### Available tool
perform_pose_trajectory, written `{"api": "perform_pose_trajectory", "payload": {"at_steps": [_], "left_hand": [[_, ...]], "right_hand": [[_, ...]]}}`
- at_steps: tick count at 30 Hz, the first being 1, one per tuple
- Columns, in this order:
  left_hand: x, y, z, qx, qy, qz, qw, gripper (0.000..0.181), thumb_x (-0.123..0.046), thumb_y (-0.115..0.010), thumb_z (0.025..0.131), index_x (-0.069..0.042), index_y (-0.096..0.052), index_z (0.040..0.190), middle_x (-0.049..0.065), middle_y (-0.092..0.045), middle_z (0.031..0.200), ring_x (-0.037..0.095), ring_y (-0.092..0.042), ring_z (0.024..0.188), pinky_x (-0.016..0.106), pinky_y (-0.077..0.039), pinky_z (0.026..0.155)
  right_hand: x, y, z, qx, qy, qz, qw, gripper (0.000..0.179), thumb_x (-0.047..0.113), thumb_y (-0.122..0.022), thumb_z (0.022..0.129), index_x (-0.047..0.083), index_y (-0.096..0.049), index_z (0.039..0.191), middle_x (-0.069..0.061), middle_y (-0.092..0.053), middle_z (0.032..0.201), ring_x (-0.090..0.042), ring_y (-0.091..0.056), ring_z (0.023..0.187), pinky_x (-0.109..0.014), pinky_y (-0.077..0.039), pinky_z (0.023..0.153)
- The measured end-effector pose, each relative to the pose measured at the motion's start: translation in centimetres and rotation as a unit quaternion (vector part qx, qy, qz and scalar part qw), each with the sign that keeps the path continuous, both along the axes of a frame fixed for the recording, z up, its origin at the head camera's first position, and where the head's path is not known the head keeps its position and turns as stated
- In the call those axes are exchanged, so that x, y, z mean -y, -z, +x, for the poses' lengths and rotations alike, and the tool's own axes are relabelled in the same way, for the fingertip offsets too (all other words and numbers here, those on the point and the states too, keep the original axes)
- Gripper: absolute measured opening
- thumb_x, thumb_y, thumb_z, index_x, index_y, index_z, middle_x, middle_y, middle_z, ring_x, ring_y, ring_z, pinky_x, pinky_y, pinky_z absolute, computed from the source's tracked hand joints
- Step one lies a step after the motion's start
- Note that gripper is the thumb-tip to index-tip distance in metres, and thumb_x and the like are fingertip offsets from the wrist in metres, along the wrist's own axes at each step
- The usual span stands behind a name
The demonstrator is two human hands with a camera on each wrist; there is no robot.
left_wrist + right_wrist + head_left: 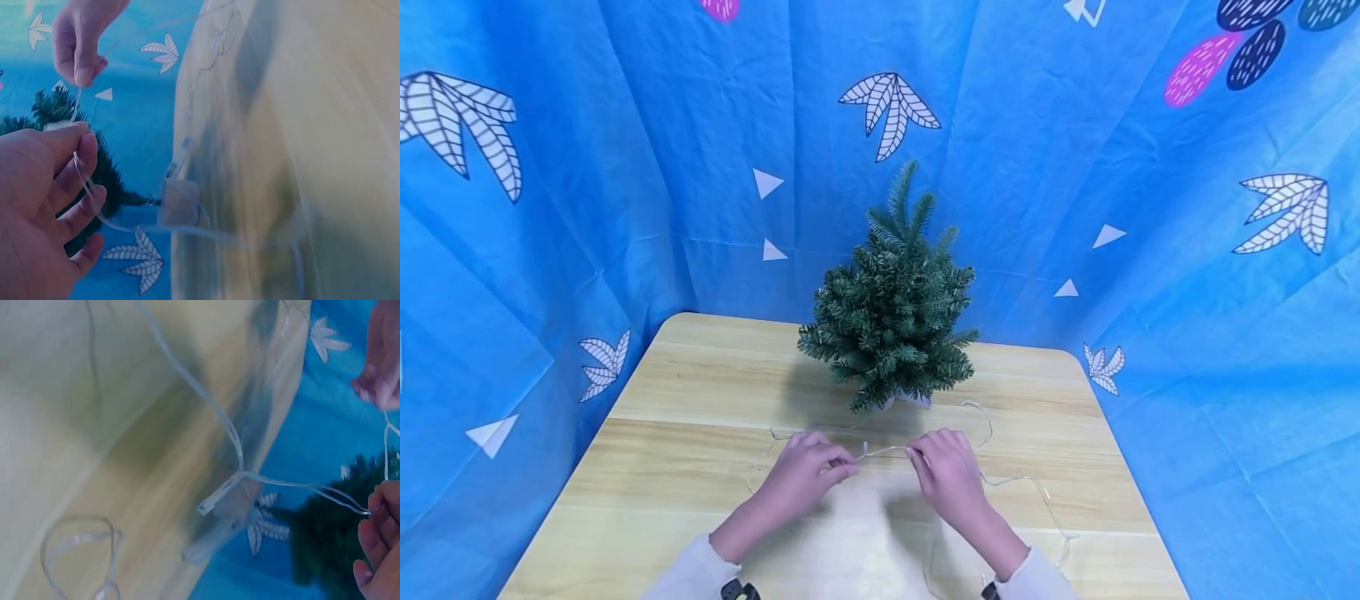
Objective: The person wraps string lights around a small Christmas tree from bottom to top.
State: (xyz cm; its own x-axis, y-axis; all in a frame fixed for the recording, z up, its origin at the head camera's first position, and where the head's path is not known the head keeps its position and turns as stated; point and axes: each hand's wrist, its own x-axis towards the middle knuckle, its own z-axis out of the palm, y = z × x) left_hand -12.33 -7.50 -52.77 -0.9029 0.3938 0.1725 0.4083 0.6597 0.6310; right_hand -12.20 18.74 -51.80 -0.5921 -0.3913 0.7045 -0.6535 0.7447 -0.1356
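Observation:
A thin clear light string (886,450) stretches between my two hands above the table, in front of a small artificial Christmas tree (891,308). My left hand (805,471) pinches it between thumb and index finger; in the left wrist view the other fingers of this left hand (44,200) are spread and loosely bent. A short way to the right, my right hand (949,477) pinches the string too, its fingertips turned down. From the right hand (384,544), a length of the light string (281,482) hangs with a small pale bulb piece (219,495) on it.
Loose loops of the string lie on the wooden table (700,375) around both hands, some reaching right and toward the front. The tree stands on a pale base (913,399) near the back edge. A blue patterned curtain (722,125) surrounds the table.

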Motion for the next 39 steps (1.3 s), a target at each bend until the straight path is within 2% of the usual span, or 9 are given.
{"api": "perform_pose_trajectory", "payload": {"at_steps": [5,8,12,17,23,26,29,33,39], "left_hand": [[1.3,-1.2,0.3,0.002,-0.026,0.004,0.9997,0.011,-0.04,-0.074,0.089,-0.031,-0.076,0.094,-0.032,-0.058,0.082,0.008,-0.053,0.098,0.05,-0.041,0.099],[2.2,-1.7,0.2,0.01,-0.04,0.001,0.9992,0.009,-0.04,-0.074,0.089,-0.032,-0.076,0.093,-0.032,-0.058,0.082,0.011,-0.052,0.101,0.049,-0.041,0.099],[3.6,-1.7,-0.3,-0.003,-0.045,-0.003,0.999,0.01,-0.042,-0.075,0.088,-0.033,-0.077,0.093,-0.033,-0.058,0.082,0.007,-0.052,0.1,0.045,-0.04,0.098],[4.8,-1.7,-0.6,-0.029,-0.047,0.006,0.9984,0.007,-0.037,-0.078,0.086,-0.033,-0.077,0.092,-0.033,-0.058,0.081,0.001,-0.05,0.092,0.042,-0.038,0.098],[5.5,-2.0,-1.0,-0.028,-0.039,0.002,0.9988,0.005,-0.048,-0.076,0.086,-0.043,-0.073,0.085,-0.031,-0.057,0.084,0.002,-0.049,0.094,0.043,-0.037,0.097],[6.0,-2.1,-1.1,-0.025,-0.046,-0.002,0.9986,0.007,-0.049,-0.075,0.086,-0.043,-0.073,0.085,-0.03,-0.056,0.083,0.002,-0.048,0.093,0.04,-0.037,0.093],[6.8,-2.1,-1.3,-0.032,-0.056,-0.004,0.9979,0.009,-0.046,-0.075,0.087,-0.037,-0.076,0.086,-0.03,-0.059,0.082,0.003,-0.049,0.093,0.039,-0.037,0.09],[7.6,-2.3,-1.8,-0.049,-0.062,-0.012,0.9968,0.013,-0.04,-0.076,0.09,-0.027,-0.077,0.089,-0.027,-0.065,0.084,0.007,-0.051,0.095,0.043,-0.035,0.096],[8.3,-3.0,-2.5,-0.071,-0.07,-0.034,0.9945,0.007,-0.036,-0.076,0.091,-0.029,-0.076,0.088,-0.019,-0.07,0.087,0.012,-0.053,0.097,0.049,-0.032,0.101]], "right_hand": [[-1.7,-1.3,-0.4,0.005,0.038,-0.021,0.999,0.006,0.013,-0.074,0.085,0.009,-0.071,0.089,0.003,-0.066,0.078,-0.013,-0.055,0.073,-0.028,-0.039,0.07],[-2.8,-2.2,-0.5,0.006,0.056,-0.038,0.9977,0.007,0.013,-0.074,0.086,0.008,-0.071,0.09,0.0,-0.069,0.08,-0.016,-0.058,0.075,-0.031,-0.041,0.073],[-4.1,-3.1,-0.8,-0.006,0.077,-0.053,0.9956,0.01,0.014,-0.073,0.088,0.005,-0.071,0.092,-0.004,-0.071,0.082,-0.02,-0.061,0.076,-0.035,-0.043,0.074],[-5.8,-3.9,-1.3,-0.036,0.102,-0.073,0.9915,0.01,0.011,-0.072,0.087,0.002,-0.071,0.091,-0.007,-0.07,0.079,-0.022,-0.06,0.072,-0.035,-0.04,0.071],[-7.2,-4.8,-1.5,-0.037,0.124,-0.083,0.988,0.008,0.009,-0.072,0.089,0.001,-0.071,0.092,-0.008,-0.07,0.079,-0.024,-0.059,0.07,-0.034,-0.038,0.071],[-8.1,-5.2,-1.8,-0.044,0.142,-0.104,0.9833,0.008,0.006,-0.072,0.088,0.0,-0.07,0.091,-0.011,-0.069,0.077,-0.026,-0.058,0.068,-0.033,-0.037,0.07],[-9.2,-5.7,-1.9,-0.049,0.165,-0.122,0.9776,0.007,0.004,-0.071,0.088,-0.002,-0.07,0.09,-0.013,-0.068,0.076,-0.028,-0.057,0.068,-0.035,-0.037,0.071],[-10.7,-6.4,-1.9,-0.061,0.186,-0.145,0.9699,0.007,0.002,-0.071,0.089,-0.004,-0.07,0.09,-0.015,-0.067,0.076,-0.03,-0.056,0.07,-0.035,-0.035,0.074],[-12.8,-7.2,-2.0,-0.093,0.216,-0.19,0.9531,0.009,0.003,-0.069,0.091,-0.005,-0.072,0.09,-0.02,-0.066,0.076,-0.033,-0.054,0.072,-0.028,-0.028,0.079]]}}
